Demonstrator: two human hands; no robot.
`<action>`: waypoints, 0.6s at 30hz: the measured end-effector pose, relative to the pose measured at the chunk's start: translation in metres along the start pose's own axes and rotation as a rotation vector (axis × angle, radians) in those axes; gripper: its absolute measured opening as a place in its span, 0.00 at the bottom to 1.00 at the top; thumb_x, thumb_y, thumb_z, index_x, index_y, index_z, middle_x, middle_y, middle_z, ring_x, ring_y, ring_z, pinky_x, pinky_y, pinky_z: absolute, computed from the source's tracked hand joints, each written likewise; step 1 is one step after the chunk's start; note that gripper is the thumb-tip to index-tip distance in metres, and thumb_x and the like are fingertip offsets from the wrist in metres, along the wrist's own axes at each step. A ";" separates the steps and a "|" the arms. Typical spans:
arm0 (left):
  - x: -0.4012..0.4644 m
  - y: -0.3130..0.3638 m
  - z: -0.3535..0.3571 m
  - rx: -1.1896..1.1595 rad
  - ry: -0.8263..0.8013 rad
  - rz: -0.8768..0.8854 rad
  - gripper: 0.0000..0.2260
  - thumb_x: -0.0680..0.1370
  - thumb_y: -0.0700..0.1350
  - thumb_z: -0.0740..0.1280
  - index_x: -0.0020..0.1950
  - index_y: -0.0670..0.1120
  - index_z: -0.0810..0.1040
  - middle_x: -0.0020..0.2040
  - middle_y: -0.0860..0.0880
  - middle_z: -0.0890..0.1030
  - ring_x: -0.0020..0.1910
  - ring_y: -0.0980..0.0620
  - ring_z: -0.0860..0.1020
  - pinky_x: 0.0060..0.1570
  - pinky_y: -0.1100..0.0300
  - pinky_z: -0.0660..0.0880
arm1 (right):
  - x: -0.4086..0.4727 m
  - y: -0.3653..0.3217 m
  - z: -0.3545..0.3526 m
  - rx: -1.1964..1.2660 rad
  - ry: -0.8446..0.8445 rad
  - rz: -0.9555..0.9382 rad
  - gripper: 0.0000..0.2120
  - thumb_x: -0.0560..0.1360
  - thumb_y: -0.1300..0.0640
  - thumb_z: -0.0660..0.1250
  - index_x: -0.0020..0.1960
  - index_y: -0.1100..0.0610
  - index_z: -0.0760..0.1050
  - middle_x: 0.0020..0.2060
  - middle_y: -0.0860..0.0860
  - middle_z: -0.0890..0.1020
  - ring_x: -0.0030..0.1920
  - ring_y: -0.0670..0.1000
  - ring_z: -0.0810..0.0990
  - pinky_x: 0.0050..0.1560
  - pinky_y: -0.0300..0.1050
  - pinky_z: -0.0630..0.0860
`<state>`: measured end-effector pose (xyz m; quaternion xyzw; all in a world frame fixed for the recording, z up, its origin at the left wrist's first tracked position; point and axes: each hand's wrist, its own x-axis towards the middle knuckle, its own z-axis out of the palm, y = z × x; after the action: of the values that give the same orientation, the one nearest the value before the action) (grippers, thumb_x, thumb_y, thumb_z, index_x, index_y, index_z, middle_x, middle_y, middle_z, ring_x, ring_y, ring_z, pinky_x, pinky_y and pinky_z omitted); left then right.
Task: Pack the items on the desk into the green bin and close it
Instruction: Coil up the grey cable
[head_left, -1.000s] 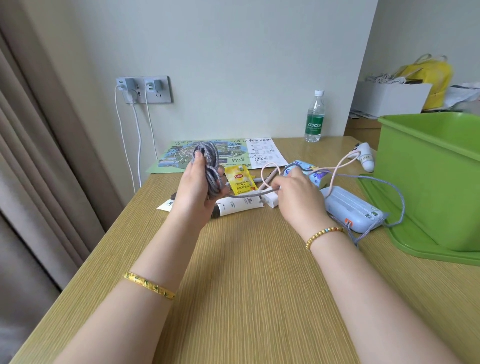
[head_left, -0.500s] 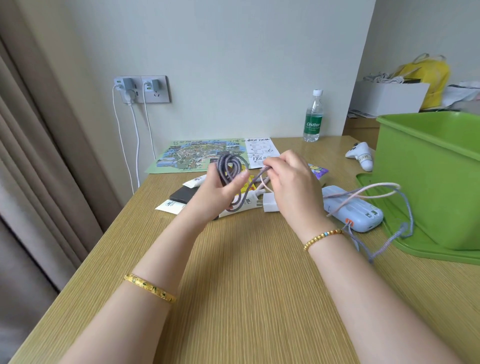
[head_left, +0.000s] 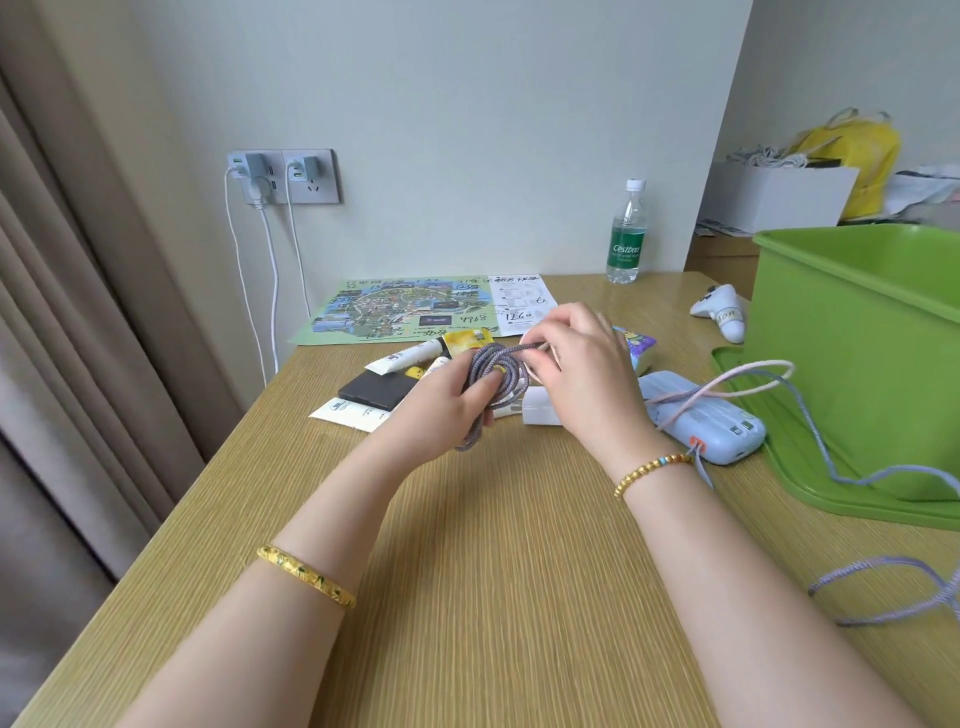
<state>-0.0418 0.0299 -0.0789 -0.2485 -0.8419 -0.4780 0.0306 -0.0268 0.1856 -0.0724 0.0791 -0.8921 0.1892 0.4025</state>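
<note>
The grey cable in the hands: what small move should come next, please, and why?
Probably one more turn: the right hand should lay the strand it pinches around the coil that the left hand holds. A long loose tail trails past the power bank onto the desk, so the cable is not ready for the green bin.

Both forearms come up from the bottom edge of the frame and meet near its centre. The left hand (head_left: 441, 402) is left of centre, its fingers curled round a coiled cable (head_left: 493, 374), with the thumb pressing on the coil. The right hand (head_left: 582, 374) is just right of centre, back side toward the camera, and its bent fingertips pinch the cable at the top of the coil. Each wrist wears a bracelet.
</note>
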 end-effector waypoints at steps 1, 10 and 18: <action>0.000 -0.001 0.000 -0.011 0.011 -0.010 0.10 0.81 0.47 0.57 0.40 0.51 0.69 0.31 0.50 0.78 0.26 0.54 0.72 0.29 0.60 0.71 | 0.000 0.002 0.001 -0.035 -0.007 0.008 0.05 0.73 0.53 0.67 0.45 0.54 0.79 0.45 0.51 0.79 0.50 0.55 0.75 0.56 0.46 0.60; 0.006 -0.007 0.002 -0.178 0.131 -0.131 0.11 0.81 0.48 0.57 0.46 0.41 0.68 0.30 0.50 0.77 0.26 0.47 0.72 0.28 0.59 0.68 | -0.001 0.033 -0.023 -0.438 -0.333 0.344 0.14 0.78 0.52 0.60 0.53 0.61 0.77 0.56 0.59 0.75 0.59 0.60 0.69 0.57 0.50 0.65; 0.004 -0.002 0.018 -0.195 0.188 -0.127 0.10 0.81 0.47 0.56 0.42 0.46 0.68 0.34 0.46 0.78 0.25 0.49 0.71 0.31 0.57 0.68 | -0.008 0.044 -0.035 -0.363 -0.342 0.489 0.07 0.77 0.61 0.58 0.46 0.61 0.75 0.47 0.60 0.79 0.42 0.57 0.71 0.38 0.45 0.62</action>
<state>-0.0428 0.0450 -0.0890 -0.1507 -0.7988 -0.5798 0.0545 -0.0104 0.2395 -0.0697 -0.1792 -0.9583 0.1024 0.1977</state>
